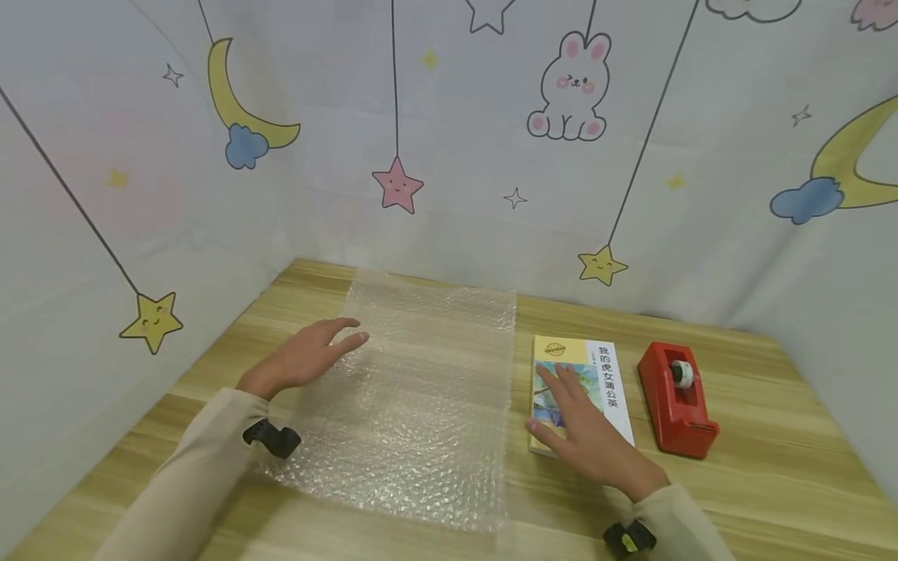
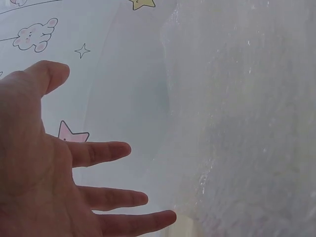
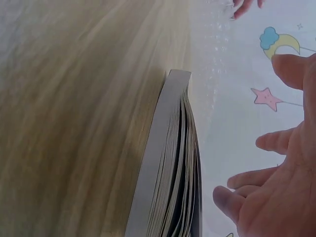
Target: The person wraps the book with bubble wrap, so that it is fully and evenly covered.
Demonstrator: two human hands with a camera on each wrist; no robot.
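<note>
A clear sheet of bubble wrap [image 1: 421, 460] lies flat on the wooden table. My left hand [image 1: 306, 357] hovers at its left side, fingers spread and straight in the left wrist view, nothing in the palm. To the right of the sheet lies a paperback book [image 1: 613, 370] with a yellow and white cover and a painted picture. Above the cover is my right hand [image 1: 588, 436], hiding its lower part. The right wrist view catches the book's page edges [image 3: 180, 168], with that hand's relaxed fingers held apart from them.
A red tape dispenser [image 1: 666, 413] with a small roll of tape [image 1: 682, 374] stands right of the book. Printed white cloth [image 1: 463, 226] walls in the back and both sides of the wooden table [image 1: 765, 421]. Dark wrist bands [image 1: 273, 438] sit on both sleeves.
</note>
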